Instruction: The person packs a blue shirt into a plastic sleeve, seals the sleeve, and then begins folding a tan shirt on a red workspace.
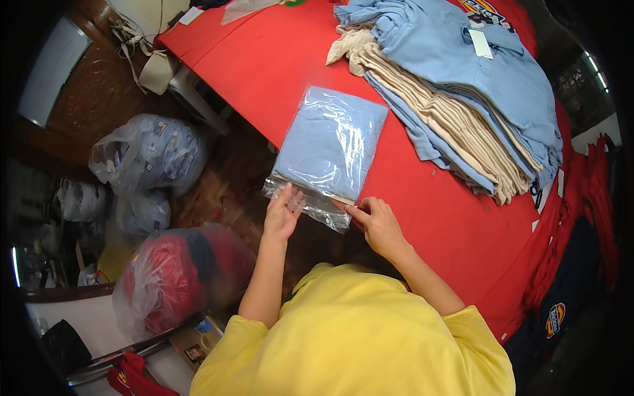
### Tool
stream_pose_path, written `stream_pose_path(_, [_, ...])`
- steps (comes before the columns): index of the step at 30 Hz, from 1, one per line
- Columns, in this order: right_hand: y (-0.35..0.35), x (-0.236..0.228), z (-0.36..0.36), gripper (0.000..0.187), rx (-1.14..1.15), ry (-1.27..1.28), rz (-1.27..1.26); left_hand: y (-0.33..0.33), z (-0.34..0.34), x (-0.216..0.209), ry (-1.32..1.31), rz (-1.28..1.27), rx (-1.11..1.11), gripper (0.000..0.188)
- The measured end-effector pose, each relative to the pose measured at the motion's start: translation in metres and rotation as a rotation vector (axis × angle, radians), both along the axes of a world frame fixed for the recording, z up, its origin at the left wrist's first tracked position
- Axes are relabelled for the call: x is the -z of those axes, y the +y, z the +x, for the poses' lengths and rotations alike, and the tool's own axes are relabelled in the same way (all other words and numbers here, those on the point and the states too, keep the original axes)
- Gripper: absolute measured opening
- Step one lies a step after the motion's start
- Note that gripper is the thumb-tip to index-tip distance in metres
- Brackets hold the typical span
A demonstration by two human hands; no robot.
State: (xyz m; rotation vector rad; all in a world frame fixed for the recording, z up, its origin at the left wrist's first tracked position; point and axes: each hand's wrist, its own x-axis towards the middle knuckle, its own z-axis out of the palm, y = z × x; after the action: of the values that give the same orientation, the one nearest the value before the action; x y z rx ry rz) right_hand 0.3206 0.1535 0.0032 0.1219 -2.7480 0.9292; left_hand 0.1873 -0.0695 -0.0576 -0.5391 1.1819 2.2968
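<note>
A folded light-blue garment [330, 135] lies inside a clear plastic bag [325, 212] at the near edge of the red-covered table. The bag's loose flap hangs toward me past the table edge. My left hand [282, 214], palm turned up, holds the left side of this flap with its fingers partly behind the plastic. At the flap's right corner, my right hand [381, 226] pinches the plastic between thumb and fingers. Glare on the film hides some of the garment's surface.
A tall stack of light-blue and cream garments [456, 112] fills the table's right side, a white tag [481, 43] on top. Red cloth [456, 231] covers the table. Plastic sacks of blue [155, 152] and red clothes [165, 274] stand on the floor at left. Dark garments [568, 297] hang at right.
</note>
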Motion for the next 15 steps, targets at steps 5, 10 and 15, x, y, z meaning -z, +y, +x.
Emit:
stream_pose_path(5, [0.001,0.003,0.003,0.031,-0.014,0.032,0.008,0.009,-0.006,0.000,-0.095,0.121,-0.075,0.019])
stream_pose_path(10, [0.004,-0.002,-0.002,0.033,0.075,-0.075,-0.311,0.009,-0.024,-0.013,0.142,0.088,-0.218,0.010])
stream_pose_path(15, [0.001,-0.015,-0.048,0.049,0.233,-0.212,-1.351,0.039,-0.040,-0.124,0.658,-0.092,0.071,0.019])
